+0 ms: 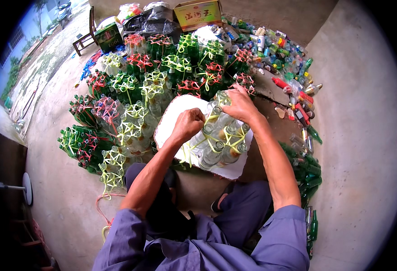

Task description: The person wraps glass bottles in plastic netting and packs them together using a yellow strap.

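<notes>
Clear glass bottles (215, 157) stand upright in a bundle before me, their necks laced with yellow plastic strap (230, 138). Under the bundle is a white board (174, 113) with ragged edges. My left hand (189, 124) is curled into a fist at the bundle's left side, its fingertips closed on the strap beside a bottle neck. What lies inside that fist is hidden. Around the far right necks, my right hand (241, 105) grips the bundle, thumb towards me and fingers behind. Loose strap ends (186, 154) hang at the near left side.
Strapped bundles of green bottles (120, 81) and clear bottles (135, 127) crowd the floor ahead and left. Mixed bottles (273, 50) lie heaped along the right wall (357, 135). Farther back are a yellow carton (198, 15), a green box (108, 37) and a wooden chair (89, 34).
</notes>
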`<state>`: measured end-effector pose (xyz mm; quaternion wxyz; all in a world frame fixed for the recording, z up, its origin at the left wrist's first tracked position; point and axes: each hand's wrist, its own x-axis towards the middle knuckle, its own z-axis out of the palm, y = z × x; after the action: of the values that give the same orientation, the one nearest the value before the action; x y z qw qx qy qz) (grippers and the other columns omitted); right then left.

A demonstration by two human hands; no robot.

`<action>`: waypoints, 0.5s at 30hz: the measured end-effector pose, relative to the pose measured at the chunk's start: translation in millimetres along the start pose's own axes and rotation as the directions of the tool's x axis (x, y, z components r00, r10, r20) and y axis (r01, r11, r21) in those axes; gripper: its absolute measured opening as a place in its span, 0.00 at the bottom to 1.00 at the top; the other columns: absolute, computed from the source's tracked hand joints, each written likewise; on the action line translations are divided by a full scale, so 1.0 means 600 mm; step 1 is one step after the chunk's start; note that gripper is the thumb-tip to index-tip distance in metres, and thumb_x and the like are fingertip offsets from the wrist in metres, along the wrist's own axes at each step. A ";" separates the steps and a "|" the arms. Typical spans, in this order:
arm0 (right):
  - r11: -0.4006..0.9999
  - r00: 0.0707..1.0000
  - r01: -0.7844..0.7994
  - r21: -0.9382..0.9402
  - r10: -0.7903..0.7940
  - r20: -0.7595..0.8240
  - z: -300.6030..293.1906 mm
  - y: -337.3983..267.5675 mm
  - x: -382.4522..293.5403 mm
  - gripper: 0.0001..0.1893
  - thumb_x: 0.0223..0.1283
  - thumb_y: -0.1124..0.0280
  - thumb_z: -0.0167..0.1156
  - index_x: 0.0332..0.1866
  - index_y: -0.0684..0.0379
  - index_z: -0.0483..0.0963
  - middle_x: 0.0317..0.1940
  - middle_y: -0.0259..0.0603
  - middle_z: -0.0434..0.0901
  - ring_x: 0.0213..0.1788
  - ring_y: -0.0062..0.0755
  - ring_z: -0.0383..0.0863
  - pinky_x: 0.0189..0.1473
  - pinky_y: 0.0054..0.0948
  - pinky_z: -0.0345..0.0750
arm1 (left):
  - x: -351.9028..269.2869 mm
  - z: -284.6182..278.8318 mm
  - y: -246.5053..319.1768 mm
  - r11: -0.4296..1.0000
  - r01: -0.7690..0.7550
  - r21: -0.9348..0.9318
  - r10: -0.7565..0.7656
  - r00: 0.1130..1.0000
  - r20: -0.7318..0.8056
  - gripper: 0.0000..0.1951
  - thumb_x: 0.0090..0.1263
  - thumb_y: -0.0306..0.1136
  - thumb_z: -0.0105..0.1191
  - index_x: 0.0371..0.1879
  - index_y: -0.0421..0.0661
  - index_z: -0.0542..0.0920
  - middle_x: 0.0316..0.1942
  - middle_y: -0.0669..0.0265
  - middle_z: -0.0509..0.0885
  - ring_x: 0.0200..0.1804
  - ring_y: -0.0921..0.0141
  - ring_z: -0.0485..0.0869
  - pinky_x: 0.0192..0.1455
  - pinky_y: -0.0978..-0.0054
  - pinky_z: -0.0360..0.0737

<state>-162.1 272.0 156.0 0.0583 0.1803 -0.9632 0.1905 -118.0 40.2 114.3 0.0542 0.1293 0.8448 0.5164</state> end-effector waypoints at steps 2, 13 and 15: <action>1.000 1.000 0.006 -0.018 -0.006 -0.004 0.002 -0.002 -0.001 0.25 0.53 0.59 0.68 0.55 0.60 0.80 0.60 0.53 0.79 0.74 0.58 0.62 0.76 0.45 0.60 | 0.013 0.016 -0.021 0.988 0.025 -0.154 -0.022 1.000 0.020 0.06 0.57 0.23 0.56 0.32 0.38 0.84 0.24 0.70 0.83 0.28 0.77 0.78 0.32 0.77 0.74; 0.999 0.991 0.024 -0.045 -0.030 -0.133 -0.019 -0.032 -0.052 0.33 0.54 0.59 0.69 0.61 0.73 0.74 0.63 0.57 0.76 0.73 0.63 0.64 0.75 0.48 0.63 | 0.023 0.017 -0.028 0.904 0.196 -0.381 -0.096 0.959 0.266 0.04 0.58 0.20 0.59 0.31 0.39 0.85 0.24 0.75 0.80 0.25 0.82 0.72 0.27 0.82 0.66; 0.996 0.986 0.061 -0.066 -0.071 -0.154 -0.031 -0.053 -0.077 0.34 0.52 0.59 0.70 0.61 0.72 0.74 0.63 0.58 0.75 0.71 0.63 0.66 0.74 0.50 0.64 | 0.023 0.017 -0.025 0.905 0.200 -0.374 -0.098 0.957 0.273 0.04 0.58 0.21 0.60 0.31 0.39 0.85 0.23 0.76 0.80 0.25 0.83 0.72 0.27 0.82 0.66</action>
<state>-106.8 267.0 176.0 0.1452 0.1948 -0.9546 0.1723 -131.6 46.4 97.0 0.2241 0.1136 0.7160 0.6514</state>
